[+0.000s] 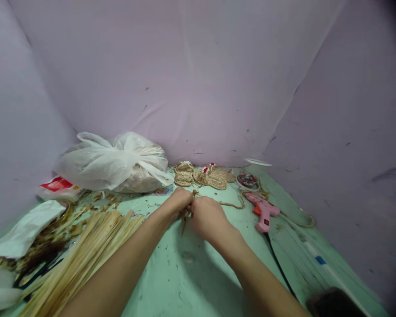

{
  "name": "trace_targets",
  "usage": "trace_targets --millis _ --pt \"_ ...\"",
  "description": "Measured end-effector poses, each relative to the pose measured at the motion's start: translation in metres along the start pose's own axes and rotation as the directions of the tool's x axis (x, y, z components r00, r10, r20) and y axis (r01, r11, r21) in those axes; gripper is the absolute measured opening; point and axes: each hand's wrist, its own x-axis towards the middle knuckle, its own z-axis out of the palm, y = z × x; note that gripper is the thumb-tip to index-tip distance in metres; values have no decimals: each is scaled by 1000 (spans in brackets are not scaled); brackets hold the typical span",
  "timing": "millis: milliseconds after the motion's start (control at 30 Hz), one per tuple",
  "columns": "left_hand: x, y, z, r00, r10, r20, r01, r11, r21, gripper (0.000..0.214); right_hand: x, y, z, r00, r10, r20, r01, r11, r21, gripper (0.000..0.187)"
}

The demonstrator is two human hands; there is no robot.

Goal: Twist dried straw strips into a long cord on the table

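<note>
The person's left hand [182, 200] and right hand [207, 215] meet near the middle of the pale-green worktop [170, 281], both closed on a tan, twisted plant-fibre cord [231, 204], their grip partly hidden. The cord trails to three o'clock, toward a pink plastic glue gun [266, 211]. Tan braided sole-shaped pieces [214, 179] lie at one o'clock, a knotted white plastic bag [115, 163] at ten, long flat straw-coloured strips [94, 246] at eight.
</note>
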Motion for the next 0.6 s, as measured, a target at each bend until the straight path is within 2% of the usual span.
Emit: trace_targets --millis 67,133,167,233,267,300,333,400,433,500,600 --pt "-3 1 -5 1000 24 -11 -24 999 40 24 0 3 -3 997 -35 62 33 999 40 13" --pt "-6 3 -10 998 51 25 -53 995 80 22 4 13 -6 992 -21 124 1 987 160 8" --pt "-7 3 -13 996 60 60 -65 994 91 20 7 20 -8 992 13 122 -42 970 241 11" --pt "-8 5 -17 989 62 130 -74 993 88 16 15 33 -8 983 182 17 -173 895 412 15" --pt "-8 5 -19 986 54 156 -66 995 77 14 19 38 -7 963 271 -6 -229 824 518 15" --pt "-8 5 -20 983 42 177 -55 996 65 14 23 41 -4 941 336 36 -283 726 627 14" --pt "-8 5 -21 981 27 193 -39 998 56 13 26 42 -1 926 356 129 -333 605 724 12" --pt "-7 5 -22 977 9 215 -20 999 48 14 29 40 6 904 269 333 -415 361 835 9" --pt "-7 4 -23 976 8 218 -20 998 53 16 30 37 10 896 209 391 -439 284 853 9" --pt "-6 3 -22 976 27 214 -47 995 86 16 32 33 18 897 160 411 -440 243 865 9" --pt "-5 2 -21 979 45 199 -85 977 198 14 37 33 31 905 229 359 -417 312 854 9"
